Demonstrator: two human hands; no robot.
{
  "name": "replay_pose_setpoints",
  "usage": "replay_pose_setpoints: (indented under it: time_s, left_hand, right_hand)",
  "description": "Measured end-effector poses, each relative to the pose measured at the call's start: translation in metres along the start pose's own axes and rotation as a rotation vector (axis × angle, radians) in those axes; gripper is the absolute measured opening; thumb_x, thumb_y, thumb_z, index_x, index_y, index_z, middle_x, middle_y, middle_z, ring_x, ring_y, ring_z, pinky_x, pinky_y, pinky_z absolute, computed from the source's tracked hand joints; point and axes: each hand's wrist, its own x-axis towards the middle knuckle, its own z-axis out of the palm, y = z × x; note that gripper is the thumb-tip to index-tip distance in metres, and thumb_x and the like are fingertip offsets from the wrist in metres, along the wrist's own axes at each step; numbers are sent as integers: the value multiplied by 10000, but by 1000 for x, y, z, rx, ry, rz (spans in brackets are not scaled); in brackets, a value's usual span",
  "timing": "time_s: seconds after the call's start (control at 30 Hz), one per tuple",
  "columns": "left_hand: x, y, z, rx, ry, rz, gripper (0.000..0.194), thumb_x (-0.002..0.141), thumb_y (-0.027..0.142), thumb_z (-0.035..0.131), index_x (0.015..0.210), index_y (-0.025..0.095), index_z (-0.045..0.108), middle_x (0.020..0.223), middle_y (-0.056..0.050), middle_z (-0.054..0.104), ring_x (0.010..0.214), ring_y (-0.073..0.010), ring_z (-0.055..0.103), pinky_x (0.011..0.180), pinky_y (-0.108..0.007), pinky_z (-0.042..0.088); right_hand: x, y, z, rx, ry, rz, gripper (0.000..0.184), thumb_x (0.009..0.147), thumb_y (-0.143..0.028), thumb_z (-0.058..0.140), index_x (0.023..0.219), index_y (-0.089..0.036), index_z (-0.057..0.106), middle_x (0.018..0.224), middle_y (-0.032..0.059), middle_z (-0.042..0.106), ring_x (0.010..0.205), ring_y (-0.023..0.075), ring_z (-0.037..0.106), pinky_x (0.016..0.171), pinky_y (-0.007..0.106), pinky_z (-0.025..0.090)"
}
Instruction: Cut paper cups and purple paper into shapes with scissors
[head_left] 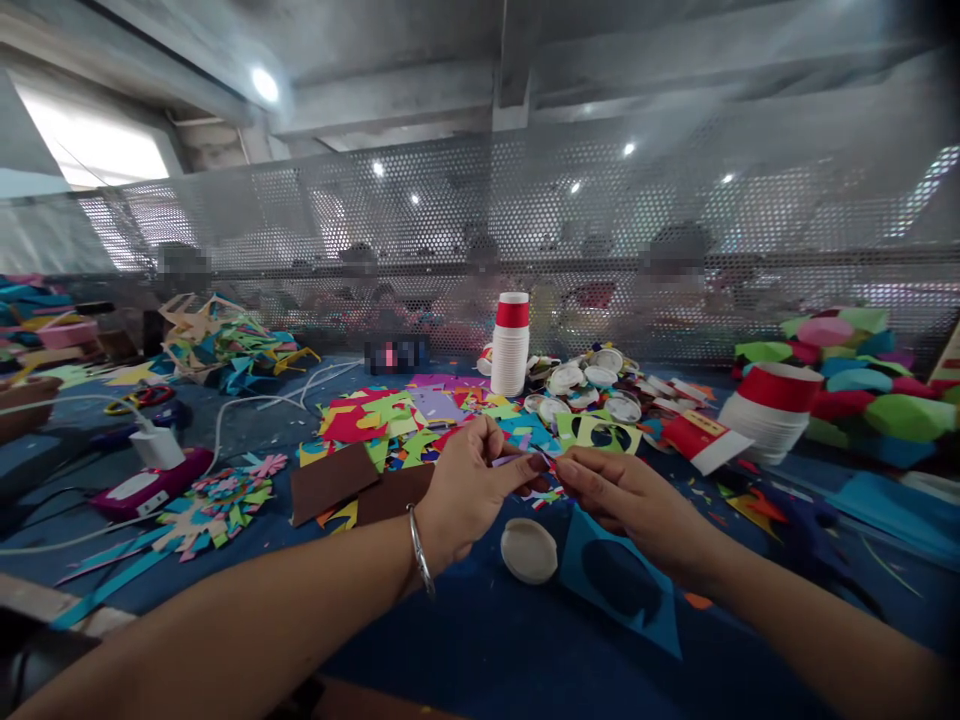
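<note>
My left hand (472, 490), with a silver bangle at the wrist, pinches a small lilac strip of paper (507, 461). Fingertips of my right hand (634, 495) are closed at the other end of it, almost touching the left thumb. Most of the strip is hidden by the fingers. Just below the hands lies a round whitish lid-like disc (529, 551). Beside it, under my right wrist, is a blue sheet of paper (622, 580) with a round hole cut out. Coloured paper scraps (390, 415) spread behind my hands.
A tall stack of paper cups (510, 350) stands behind the scraps, with a pile of round discs (585, 380) to its right. More stacked cups (772, 410) lean at right. A purple power strip (154, 485) with white cables sits left. Perforated metal panels (450, 220) rise behind.
</note>
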Motion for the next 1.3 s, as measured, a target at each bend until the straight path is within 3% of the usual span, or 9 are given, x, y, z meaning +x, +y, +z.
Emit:
replay_pose_setpoints:
  time_s: [0.3, 0.5, 0.63, 0.77, 0.87, 1.0, 1.13, 1.3]
  left_hand:
    - [2, 0, 0, 52, 4, 72, 499, 694, 266, 802, 692, 214, 306, 587, 81, 492, 589, -109, 606, 583, -242, 434]
    - [-1, 5, -1, 109, -24, 65, 475, 743, 250, 748, 713, 223, 275, 628, 64, 536, 637, -151, 666, 605, -260, 451]
    - [0, 6, -4, 354, 20, 234, 383, 762, 222, 701, 708, 216, 322, 641, 72, 444, 614, -97, 540, 568, -231, 381]
    - [4, 0, -7, 598, 72, 366, 309, 747, 196, 700, 735, 207, 392, 664, 70, 417, 590, -81, 382, 538, -229, 318]
    - [6, -5, -8, 502, -6, 302, 288, 749, 203, 710, 790, 206, 425, 694, 60, 478, 619, -86, 447, 551, -223, 359]
    - [8, -7, -9, 260, -128, 137, 306, 720, 233, 769, 922, 175, 547, 812, 1, 633, 732, -124, 603, 661, -257, 490]
    - [7, -4, -10, 144, -118, -7, 230, 745, 246, 760, 922, 146, 652, 853, -35, 685, 734, -127, 667, 693, -257, 519]
    - [6, 0, -11, -1, -130, -94, 184, 800, 246, 721, 936, 139, 659, 805, -40, 713, 725, -140, 708, 686, -240, 528]
  right_hand:
    - [1, 1, -3, 50, -39, 21, 385, 907, -553, 565, 794, -204, 449, 603, -90, 245, 501, 66, 170, 440, 227, 106]
    - [5, 2, -8, 100, 69, 12, 443, 891, -584, 564, 719, -209, 401, 585, -92, 239, 481, 64, 167, 421, 225, 100]
    - [6, 1, -11, 138, 152, -11, 452, 893, -592, 555, 713, -220, 372, 579, -96, 212, 472, 68, 169, 410, 224, 119]
    - [4, -4, -7, 7, 153, -89, 397, 838, -524, 670, 739, -202, 460, 631, -76, 333, 500, 59, 252, 415, 214, 173]
    - [3, -7, -4, -66, 127, -90, 345, 834, -502, 679, 772, -188, 549, 631, -65, 388, 505, 60, 285, 420, 218, 194]
    - [2, -8, -5, -38, 124, -49, 307, 843, -491, 669, 820, -192, 604, 568, -81, 350, 459, 56, 257, 403, 233, 146]
    - [1, -9, -6, 5, 119, -47, 285, 841, -482, 674, 831, -202, 617, 558, -82, 343, 449, 55, 243, 405, 240, 137]
    - [0, -8, -7, 32, 115, -47, 287, 840, -487, 675, 866, -204, 636, 567, -73, 359, 452, 58, 234, 406, 242, 145]
